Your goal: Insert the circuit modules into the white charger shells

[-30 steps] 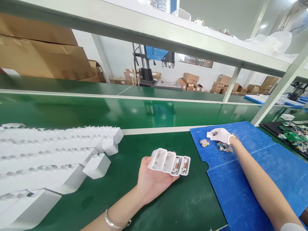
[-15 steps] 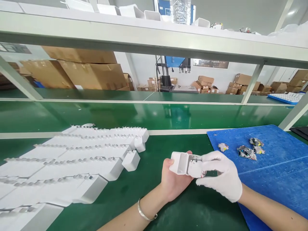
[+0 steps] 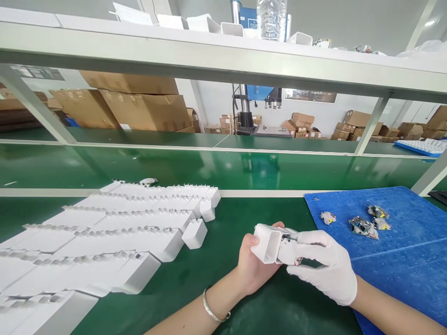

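My bare left hand [image 3: 253, 267] grips a row of white plastic charger shells [image 3: 267, 243], open sides up, above the green bench. My right hand [image 3: 323, 265], in a white glove, is closed over the right end of that row, its fingers pressed onto a shell; what lies under them is hidden. Rows of white charger housings [image 3: 132, 223] with metal prongs lie to the left. A few small circuit boards [image 3: 363, 227] lie on the blue mat [image 3: 401, 260] to the right.
A green conveyor belt [image 3: 209, 170] runs behind the bench edge. An overhead shelf [image 3: 223, 60] carries white trays and a clear bottle [image 3: 271, 18]. Cardboard boxes [image 3: 139, 109] and a blue press machine [image 3: 258, 93] stand beyond.
My right hand left the blue mat, where it was picking at the circuit boards, and came over to the shells in my left hand. The view swung left.
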`<state>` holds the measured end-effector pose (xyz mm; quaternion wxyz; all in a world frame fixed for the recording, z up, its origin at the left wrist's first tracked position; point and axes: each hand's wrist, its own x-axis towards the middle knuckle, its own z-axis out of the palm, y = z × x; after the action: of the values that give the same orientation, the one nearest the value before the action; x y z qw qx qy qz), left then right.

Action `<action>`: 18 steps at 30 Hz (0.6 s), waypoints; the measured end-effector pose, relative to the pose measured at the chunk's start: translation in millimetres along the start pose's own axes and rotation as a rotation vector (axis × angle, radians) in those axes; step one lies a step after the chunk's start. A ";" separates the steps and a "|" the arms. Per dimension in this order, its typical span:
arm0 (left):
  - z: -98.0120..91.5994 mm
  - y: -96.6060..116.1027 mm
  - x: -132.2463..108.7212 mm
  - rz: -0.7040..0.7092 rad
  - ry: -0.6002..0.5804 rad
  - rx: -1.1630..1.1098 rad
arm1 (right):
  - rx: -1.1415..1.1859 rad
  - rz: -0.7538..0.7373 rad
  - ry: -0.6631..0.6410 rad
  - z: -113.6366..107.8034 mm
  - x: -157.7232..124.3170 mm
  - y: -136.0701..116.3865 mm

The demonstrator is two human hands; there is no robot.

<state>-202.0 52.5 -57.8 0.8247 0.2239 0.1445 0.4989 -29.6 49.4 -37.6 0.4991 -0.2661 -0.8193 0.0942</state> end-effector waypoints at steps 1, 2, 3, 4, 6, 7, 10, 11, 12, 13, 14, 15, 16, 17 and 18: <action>0.6 0.0 0.1 0.003 0.012 0.001 | -0.008 0.016 -0.012 0.4 -0.3 -0.5; 1.1 -0.1 0.1 0.003 0.023 -0.001 | -0.015 0.047 -0.021 0.9 -0.6 -1.0; 1.3 -0.3 0.1 0.002 0.036 -0.003 | -0.018 0.094 -0.025 1.5 -0.7 -1.4; 1.3 -0.5 0.2 -0.002 0.046 -0.006 | -0.018 0.146 -0.025 1.8 -0.6 -1.7; 0.8 -1.1 0.4 -0.016 0.064 -0.013 | 0.000 0.187 -0.043 1.5 0.5 -1.1; 0.3 -1.4 0.6 -0.024 0.071 -0.020 | 0.022 0.156 -0.064 0.8 1.5 -0.1; -0.3 -2.5 0.9 -0.052 0.068 -0.045 | 0.136 0.098 -0.103 -2.8 5.6 4.9; 0.0 -3.2 0.7 -0.067 0.059 -0.052 | 0.179 0.149 -0.110 -3.7 7.2 6.7; 0.5 -4.0 0.4 -0.084 0.049 -0.058 | 0.231 0.242 -0.124 -4.1 8.9 8.3; 1.4 -4.9 -0.1 -0.105 0.038 -0.060 | 0.300 0.358 -0.154 -4.0 10.8 9.6; 2.4 -6.0 -0.7 -0.126 0.030 -0.061 | 0.388 0.467 -0.206 -3.3 12.8 10.4; 3.5 -7.0 -1.3 -0.143 0.025 -0.060 | 0.488 0.564 -0.269 -2.0 14.8 10.8; 4.5 -8.0 -1.8 -0.157 0.022 -0.057 | 0.589 0.649 -0.323 -0.2 16.8 10.7; 5.5 -8.9 -2.2 -0.169 0.018 -0.052 | 0.673 0.718 -0.357 2.1 18.5 10.1; 6.3 -9.6 -2.4 -0.180 0.015 -0.045 | 0.724 0.772 -0.370 4.9 19.8 9.1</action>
<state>-193.0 45.1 -57.3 0.8699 0.1874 0.1590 0.4277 -37.8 68.1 -28.6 0.3360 -0.3373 -0.6518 0.5904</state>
